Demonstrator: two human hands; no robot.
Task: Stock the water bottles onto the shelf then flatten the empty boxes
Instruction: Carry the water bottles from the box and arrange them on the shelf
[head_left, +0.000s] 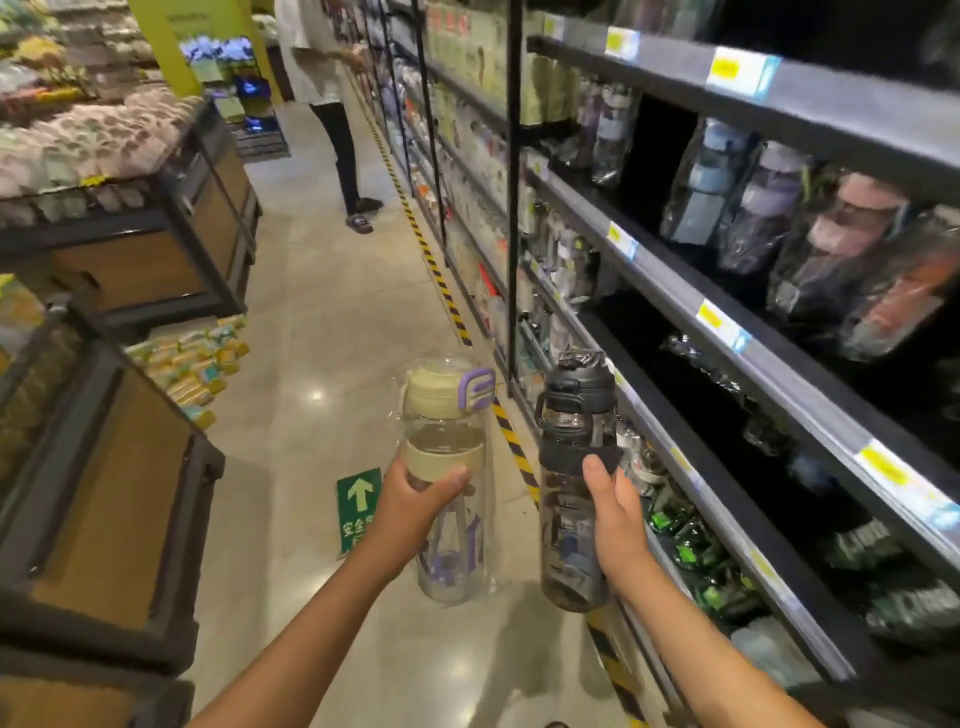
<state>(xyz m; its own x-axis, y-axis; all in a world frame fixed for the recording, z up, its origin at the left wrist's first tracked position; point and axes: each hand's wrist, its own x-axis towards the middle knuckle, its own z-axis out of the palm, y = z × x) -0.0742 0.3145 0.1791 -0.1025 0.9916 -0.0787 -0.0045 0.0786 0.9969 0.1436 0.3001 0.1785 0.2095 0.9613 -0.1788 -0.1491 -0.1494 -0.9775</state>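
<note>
Two tall cylindrical bottles were held upright over the aisle, one per hand. The clear plastic bottle with pale green lid and purple latch (451, 431), in crinkled transparent wrap, sat in the left hand (415, 499), fingers curled round its green band. The smoky dark plastic bottle with black lid (569, 415) was gripped by the right hand (615, 514), thumb pressed on its black band. Just right ran the dark metal shelf (675, 288), holding at least four film-wrapped pastel bottles (758, 202). Below lay glossy beige floor tiles (322, 364).

Left of the dark bottle (574, 483), the left hand (410, 506) gripping a clear bottle (447, 415) hides part of a floor sign (357, 496); price labels (719, 322) to its right are illegibly blurred.
</note>
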